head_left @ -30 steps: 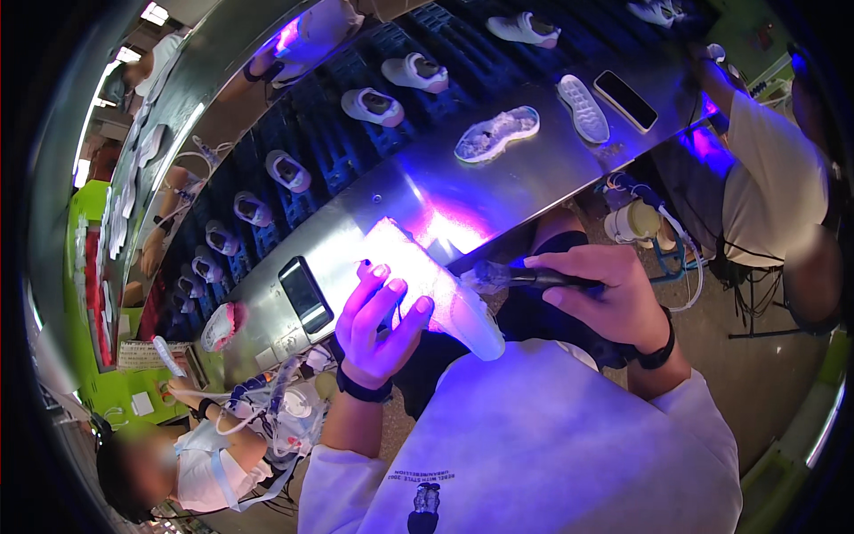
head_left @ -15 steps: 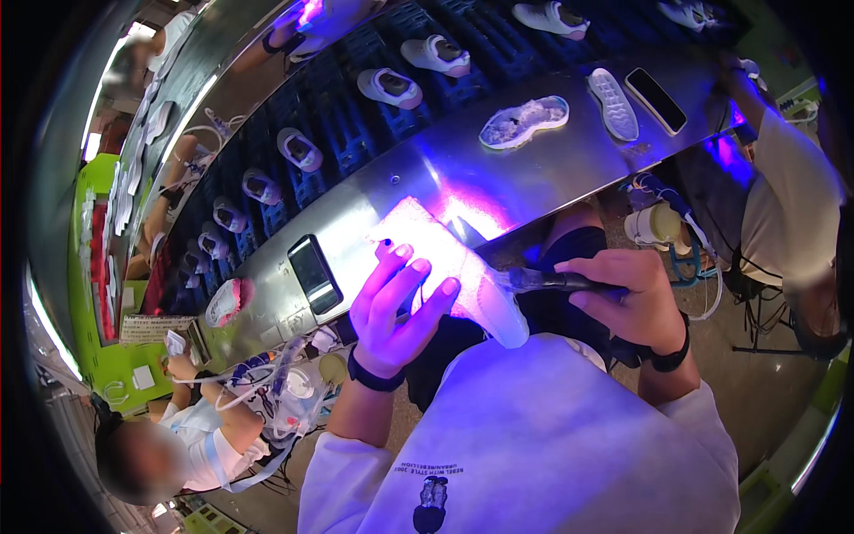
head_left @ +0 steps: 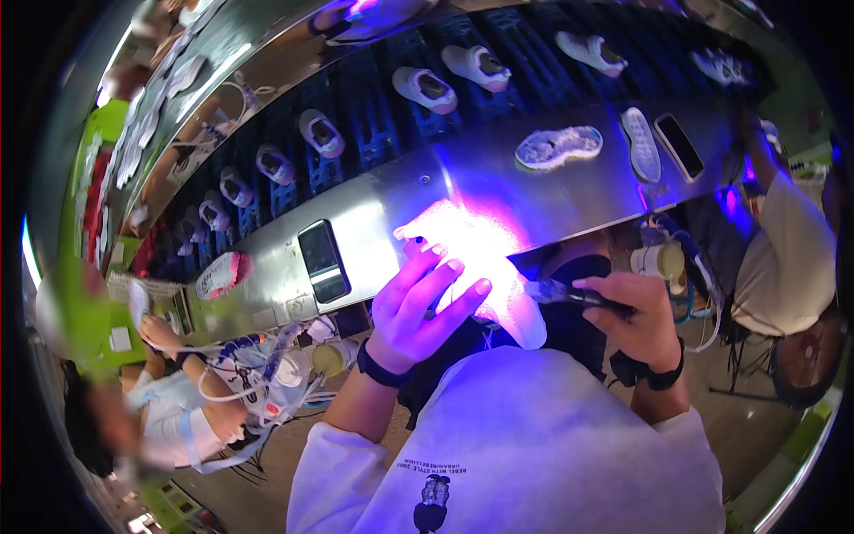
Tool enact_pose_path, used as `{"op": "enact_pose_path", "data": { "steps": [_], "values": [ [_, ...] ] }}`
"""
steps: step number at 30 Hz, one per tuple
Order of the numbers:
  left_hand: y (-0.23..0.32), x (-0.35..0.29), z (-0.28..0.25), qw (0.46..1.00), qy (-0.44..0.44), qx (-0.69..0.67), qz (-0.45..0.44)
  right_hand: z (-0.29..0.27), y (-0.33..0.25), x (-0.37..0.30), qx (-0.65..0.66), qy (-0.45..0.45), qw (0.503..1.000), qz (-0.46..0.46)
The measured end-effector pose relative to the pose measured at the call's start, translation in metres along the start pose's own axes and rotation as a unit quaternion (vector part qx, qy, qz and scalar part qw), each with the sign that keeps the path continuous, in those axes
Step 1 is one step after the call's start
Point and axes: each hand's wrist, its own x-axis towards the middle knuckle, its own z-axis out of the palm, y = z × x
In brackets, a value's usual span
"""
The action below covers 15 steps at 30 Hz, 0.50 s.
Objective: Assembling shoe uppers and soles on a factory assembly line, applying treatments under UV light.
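My left hand [head_left: 411, 311] grips a pale shoe upper [head_left: 523, 319], its fingers spread over the near side. Glaring white and violet light washes out most of the upper, so its surface detail is lost. In my right hand [head_left: 648, 319] is a brush [head_left: 560, 292] with a dark handle. Its tip meets the upper's right side, where the bristles are hard to make out. Both hands are over my lap, at the near edge of the metal bench [head_left: 365, 200].
A phone [head_left: 324, 261] lies on the bench to the left, another [head_left: 679, 148] at the right beside a white sole [head_left: 640, 144]. A second sole [head_left: 559, 148] looks frothy. Several shoes line the dark conveyor [head_left: 369, 116] behind. Co-workers sit left [head_left: 187, 392] and right [head_left: 787, 258].
The bench and its contents have shifted right in the picture as the view turned. My hands, the upper and the brush have moved slightly right, with the brush still against the upper.
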Motion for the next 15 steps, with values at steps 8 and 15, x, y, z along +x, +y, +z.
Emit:
{"op": "enact_pose_path", "data": {
  "steps": [8,15],
  "values": [
    [-0.027,-0.005,-0.038,0.994,0.094,0.045,-0.021,0.015,0.001,-0.012,-0.002,0.016,0.993,0.12],
    [-0.041,-0.011,-0.066,0.974,0.204,0.093,-0.013,0.019,0.044,-0.003,0.046,0.075,0.981,0.171]
  ]
}}
